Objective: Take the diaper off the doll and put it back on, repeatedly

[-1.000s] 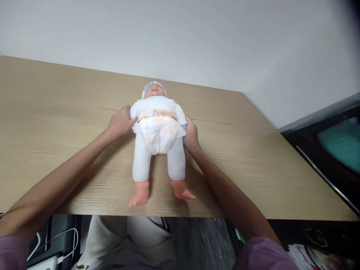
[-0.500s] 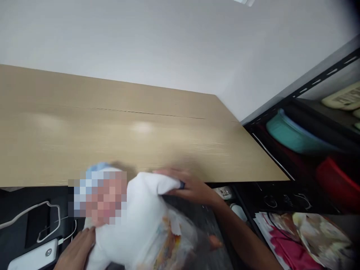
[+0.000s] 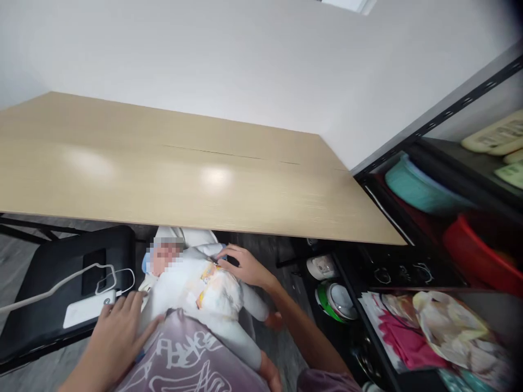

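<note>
A baby doll (image 3: 196, 288) in white clothes and a printed diaper lies on my lap, below the front edge of the wooden table (image 3: 171, 174). Its head points up and left, and its bare feet point down and right. My left hand (image 3: 116, 329) presses against the doll's left side, fingers spread. Resting on the doll's chest and arm is my right hand (image 3: 243, 265). Between them the two hands hold the doll. My mauve printed shirt (image 3: 183, 359) covers part of its lower body.
A black chair (image 3: 49, 283) at the left carries a white power bank (image 3: 84, 314) with a white cable. A dark metal shelf unit (image 3: 429, 218) at the right holds a teal tub, a red tub and bagged items. Small pots sit on the floor under the table.
The doll lay on the tabletop a second ago with my hands at its sides. It has been lifted off the table and brought down onto my lap. The view has swung to the right.
</note>
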Demonstrator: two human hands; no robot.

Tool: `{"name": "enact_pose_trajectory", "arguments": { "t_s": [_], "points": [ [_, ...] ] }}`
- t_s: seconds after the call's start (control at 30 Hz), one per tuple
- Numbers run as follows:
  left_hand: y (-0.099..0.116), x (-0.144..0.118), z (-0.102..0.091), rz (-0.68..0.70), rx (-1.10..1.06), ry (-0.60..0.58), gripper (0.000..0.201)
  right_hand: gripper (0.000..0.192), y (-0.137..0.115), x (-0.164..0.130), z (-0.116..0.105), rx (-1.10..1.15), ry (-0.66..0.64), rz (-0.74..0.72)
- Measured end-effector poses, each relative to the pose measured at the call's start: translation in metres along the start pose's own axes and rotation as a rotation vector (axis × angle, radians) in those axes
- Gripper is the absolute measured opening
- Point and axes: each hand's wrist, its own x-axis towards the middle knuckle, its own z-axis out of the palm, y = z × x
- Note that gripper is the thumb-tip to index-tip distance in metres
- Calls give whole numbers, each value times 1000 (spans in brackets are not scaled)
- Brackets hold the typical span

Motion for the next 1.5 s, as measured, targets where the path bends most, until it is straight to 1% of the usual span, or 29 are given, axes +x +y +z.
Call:
{"name": "enact_pose_trajectory", "arguments": {
  "t_s": [0.03, 0.07, 0.1, 0.13, 0.2, 0.23, 0.3, 0.43, 0.53, 0.63, 0.7, 0.73, 0.8, 0.87, 0.9, 0.97, 1.0, 1.03, 1.1, 1.2, 1.27, 1.33, 1.4, 1.43, 1.5],
  "points": [
    [6, 8, -3, 36, 37, 50, 46, 25, -6, -7, -2, 35, -6, 18],
    [14, 17, -5, 79, 41, 74, 45, 24, -11, -12, -2, 53, -6, 38],
    [22, 27, -6, 139, 8, 69, 43, 24, -15, -16, 0, 53, 8, 57],
    [31, 38, -5, 216, -57, 33, 41, 23, -18, -18, 4, 44, 32, 72],
    [46, 59, -1, 369, -217, -91, 40, 22, -19, -18, 12, 23, 88, 102],
    [51, 68, 2, 423, -280, -144, 41, 21, -17, -17, 17, 17, 109, 117],
    [55, 80, 7, 473, -343, -197, 41, 21, -13, -12, 22, 5, 138, 136],
    [50, 87, 8, 486, -355, -222, 30, 23, 3, -4, 24, -27, 174, 129],
    [48, 88, 5, 476, -376, -229, 21, 20, 24, 1, 23, -72, 216, 121],
    [51, 89, 8, 443, -412, -220, 21, 19, 44, 6, 20, -174, 272, 183],
    [53, 91, 14, 424, -427, -220, 21, 18, 48, 7, 17, -202, 274, 204],
    [54, 92, 17, 418, -429, -221, 21, 16, 46, 7, 16, -187, 275, 194],
    [56, 94, 21, 413, -425, -228, 22, 14, 34, 5, 13, -124, 256, 131],
    [58, 97, 22, 415, -414, -230, 22, 23, 14, 4, 11, -53, 185, 40],
    [59, 98, 20, 417, -410, -230, 21, 30, 3, 3, 10, -25, 123, -8],
    [58, 99, 11, 417, -427, -249, 20, 39, -17, 3, 11, 13, -22, -97],
    [57, 97, 3, 415, -454, -278, 20, 42, -25, 3, 12, 23, -82, -128],
    [54, 95, -5, 413, -491, -324, 21, 43, -32, 3, 13, 25, -130, -148],
    [45, 86, -22, 407, -566, -448, 23, 42, -40, 0, 15, 17, -181, -155],
    [27, 64, -39, 370, -580, -633, 27, 37, -44, -13, 9, -10, -168, -118],
    [18, 49, -41, 337, -553, -718, 25, 35, -44, -32, -1, -23, -151, -73],
    [15, 39, -38, 331, -552, -761, 22, 43, -44, -56, -14, 7, -131, -12],
    [20, 40, -33, 355, -573, -750, 20, 63, -43, -81, -25, 113, -104, 59],
    [26, 45, -30, 372, -583, -723, 21, 75, -43, -92, -29, 191, -110, 102],
    [42, 65, -23, 411, -587, -628, 25, 97, -44, -106, -30, 352, -173, 215]
  ]
}}
